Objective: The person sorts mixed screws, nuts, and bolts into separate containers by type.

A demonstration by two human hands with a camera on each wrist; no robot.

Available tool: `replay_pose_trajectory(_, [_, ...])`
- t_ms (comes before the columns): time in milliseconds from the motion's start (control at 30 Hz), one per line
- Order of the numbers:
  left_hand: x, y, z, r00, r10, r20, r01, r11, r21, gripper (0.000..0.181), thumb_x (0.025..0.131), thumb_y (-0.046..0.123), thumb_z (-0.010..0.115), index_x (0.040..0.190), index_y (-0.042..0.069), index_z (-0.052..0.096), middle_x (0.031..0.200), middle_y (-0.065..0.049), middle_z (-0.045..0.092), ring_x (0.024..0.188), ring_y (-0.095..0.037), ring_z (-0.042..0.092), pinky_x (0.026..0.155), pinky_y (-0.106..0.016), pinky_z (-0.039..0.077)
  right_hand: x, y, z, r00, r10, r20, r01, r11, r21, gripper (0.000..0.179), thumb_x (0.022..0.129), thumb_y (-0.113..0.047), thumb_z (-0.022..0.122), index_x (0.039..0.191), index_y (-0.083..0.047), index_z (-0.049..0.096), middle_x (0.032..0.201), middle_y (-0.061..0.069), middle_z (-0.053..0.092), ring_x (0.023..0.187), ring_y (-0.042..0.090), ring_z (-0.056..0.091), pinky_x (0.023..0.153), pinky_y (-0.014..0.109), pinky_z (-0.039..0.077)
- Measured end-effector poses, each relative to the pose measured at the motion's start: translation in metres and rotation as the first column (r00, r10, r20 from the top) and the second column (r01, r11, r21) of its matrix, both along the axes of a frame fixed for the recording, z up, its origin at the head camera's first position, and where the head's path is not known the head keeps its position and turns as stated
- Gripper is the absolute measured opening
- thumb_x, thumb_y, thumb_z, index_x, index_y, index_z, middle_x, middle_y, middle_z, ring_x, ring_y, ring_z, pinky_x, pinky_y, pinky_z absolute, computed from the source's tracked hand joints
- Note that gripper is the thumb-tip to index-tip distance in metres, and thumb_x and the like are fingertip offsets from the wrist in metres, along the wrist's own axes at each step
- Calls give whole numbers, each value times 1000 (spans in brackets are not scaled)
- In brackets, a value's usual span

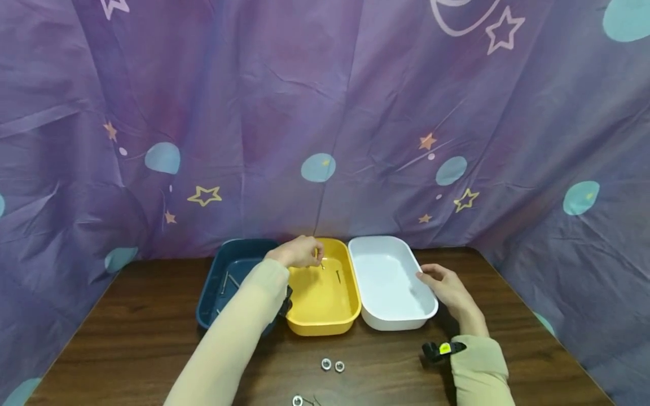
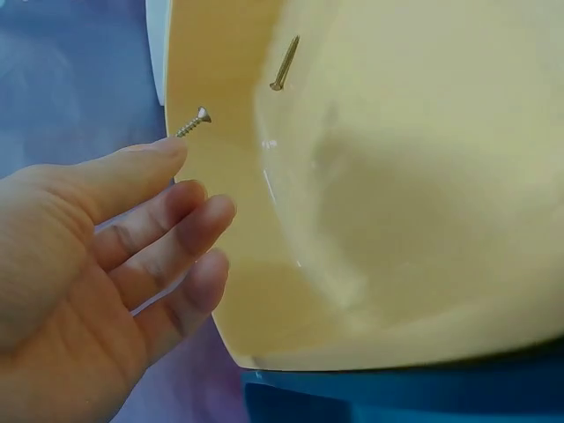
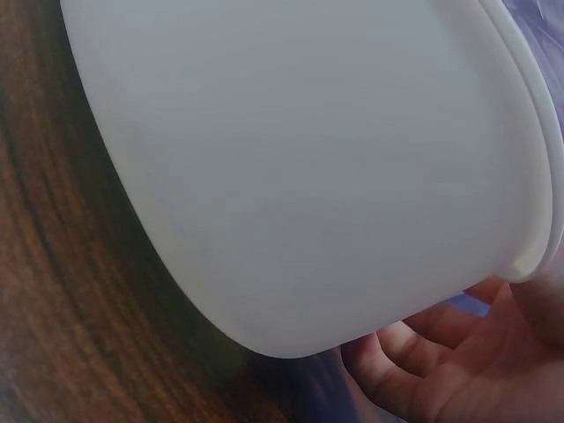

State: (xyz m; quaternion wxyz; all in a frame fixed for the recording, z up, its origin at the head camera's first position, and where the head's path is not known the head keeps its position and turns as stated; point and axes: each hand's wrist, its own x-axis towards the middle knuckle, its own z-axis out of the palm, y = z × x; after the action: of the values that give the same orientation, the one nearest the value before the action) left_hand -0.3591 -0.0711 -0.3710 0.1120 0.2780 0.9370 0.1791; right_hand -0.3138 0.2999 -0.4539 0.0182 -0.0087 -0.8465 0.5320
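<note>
Broadly, a purple curtain (image 1: 274, 113) fills the head view's upper half above a wooden tabletop (image 1: 132, 316), where a blue tray (image 1: 249, 251), a yellow tray (image 1: 322, 307) and a white tray (image 1: 388, 270) stand side by side across the lower middle. Right of centre, the right hand (image 1: 448, 287) has its grip on the white tray's rim; near the centre, the left hand (image 1: 299, 252) pinches a small screw (image 2: 194, 121) in its grip over the yellow tray. Two metal rings (image 1: 323, 365) lie at lower centre, and a loose screw (image 1: 338, 276) lies in the yellow tray, right of the held one.
</note>
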Motion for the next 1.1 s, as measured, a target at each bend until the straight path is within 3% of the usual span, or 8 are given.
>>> replay_pose_trajectory(100, [-3,1,2,1000,4,-6,-4,1000,-13,8,96,14,64,88,12,66,83,1,58,79,-17,51,69,-29,43,-1,-1,0,1000,-3,1,3,1000,-5,43,97,-23,62,126,7,53,104,17,60,82,15,59,68,29,51])
replay_pose_trajectory(333, [-6,1,-1,1000,8,3,-8,1000,12,5,93,12,67,89,10,66,75,-1,59,67,-15,52,61,-26,43,-1,-5,0,1000,6,-21,-6,1000,-4,42,96,-20,63,125,9,54,101,15,61,83,16,59,69,28,50])
replay_pose_trajectory(400, [-7,1,-1,1000,25,5,-26,1000,8,3,93,12,66,95,9,68,81,-2,61,74,-16,54,65,-28,45,-1,-5,0,1000,-3,-21,3,1000,-7,41,96,-20,63,124,8,55,100,15,61,82,16,59,68,28,50])
replay_pose_trajectory(600, [-10,1,-2,996,88,26,-87,995,-48,31,95,18,66,126,15,65,115,-4,61,109,-21,51,90,-37,45,-1,-2,3,1000,-11,-10,11,1000,-1,40,96,-21,63,123,7,55,99,14,61,81,15,59,67,28,50])
replay_pose_trajectory(867, [-10,1,5,997,73,8,-72,996,-44,30,94,22,66,124,17,65,119,-4,60,111,-20,52,93,-38,44,-2,1,4,1000,1,-17,-1,1000,-1,43,97,-23,62,125,8,54,101,15,60,82,15,58,69,28,50])
replay_pose_trajectory(1100, [1,1,3,999,46,19,-45,999,-30,32,94,22,67,125,16,65,123,-2,61,115,-21,52,95,-37,44,-2,1,-1,1000,5,-16,-4,1000,2,43,97,-23,62,126,8,53,103,17,60,83,16,58,69,28,50])
